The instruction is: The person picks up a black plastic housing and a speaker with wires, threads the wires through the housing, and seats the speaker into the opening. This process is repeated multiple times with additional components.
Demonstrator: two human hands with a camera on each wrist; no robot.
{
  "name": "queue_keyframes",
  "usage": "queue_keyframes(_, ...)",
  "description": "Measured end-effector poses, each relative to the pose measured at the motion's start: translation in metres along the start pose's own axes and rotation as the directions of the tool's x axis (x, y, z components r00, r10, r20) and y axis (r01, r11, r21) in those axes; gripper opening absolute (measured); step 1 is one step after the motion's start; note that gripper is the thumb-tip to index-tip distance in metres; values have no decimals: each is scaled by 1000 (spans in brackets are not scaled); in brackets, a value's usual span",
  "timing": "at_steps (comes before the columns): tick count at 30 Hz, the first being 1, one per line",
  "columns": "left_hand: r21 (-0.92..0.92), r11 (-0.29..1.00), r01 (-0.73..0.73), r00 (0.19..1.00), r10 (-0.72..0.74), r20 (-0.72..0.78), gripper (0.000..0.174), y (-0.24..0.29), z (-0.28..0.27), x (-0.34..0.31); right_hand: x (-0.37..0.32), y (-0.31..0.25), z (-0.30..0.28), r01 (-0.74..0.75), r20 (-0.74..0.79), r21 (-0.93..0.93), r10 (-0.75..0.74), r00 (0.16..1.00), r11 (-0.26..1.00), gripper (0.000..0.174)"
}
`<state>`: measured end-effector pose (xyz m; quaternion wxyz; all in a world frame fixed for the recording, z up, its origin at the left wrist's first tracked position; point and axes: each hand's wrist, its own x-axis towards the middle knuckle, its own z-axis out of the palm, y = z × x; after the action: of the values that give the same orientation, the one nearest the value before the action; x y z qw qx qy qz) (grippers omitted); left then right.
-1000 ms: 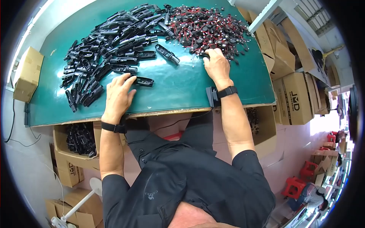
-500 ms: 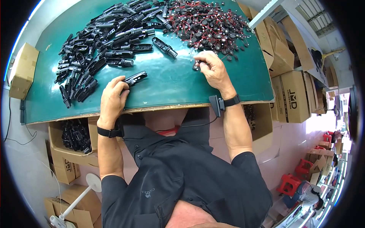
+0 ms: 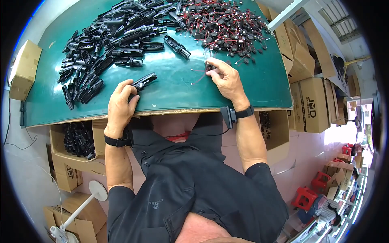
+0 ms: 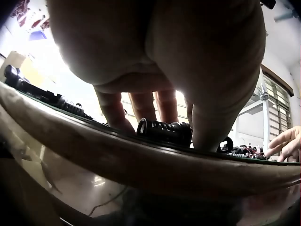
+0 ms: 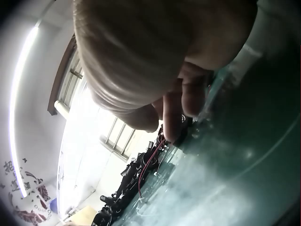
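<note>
Near the table's front edge, my left hand (image 3: 121,103) grips one black ribbed plastic housing (image 3: 144,81); in the left wrist view the ribbed end of that housing (image 4: 164,132) lies between thumb and fingers. My right hand (image 3: 229,81) pinches a small black round part with thin red wires, mostly hidden by the fingers; its wires (image 3: 198,77) trail to the left over the green table. The right wrist view also shows a red wire (image 5: 146,165) hanging below the fingers. Ahead of the right hand is the pile of wired round parts (image 3: 227,28). A lone housing (image 3: 177,47) lies between the hands, farther back.
A large heap of black housings (image 3: 121,36) covers the table's back left. A carton (image 3: 25,71) stands at the left edge, and more cartons (image 3: 310,103) are stacked on the right. Below the table edge (image 3: 170,111), an open box (image 3: 79,139) holds black parts.
The left hand has drawn its housing toward the table's front edge, away from the heap. From the wired pile, my right hand has come back nearer with a wired part, its wires now spread out leftward.
</note>
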<state>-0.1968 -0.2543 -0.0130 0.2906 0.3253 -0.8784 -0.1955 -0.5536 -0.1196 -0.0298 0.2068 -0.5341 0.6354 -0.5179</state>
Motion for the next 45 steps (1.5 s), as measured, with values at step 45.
queue_keyframes(45,-53,997,54,998,-56,-39,20,-1,9,-10,-12,-12,6,139,44,-388,-132,990,911,25)
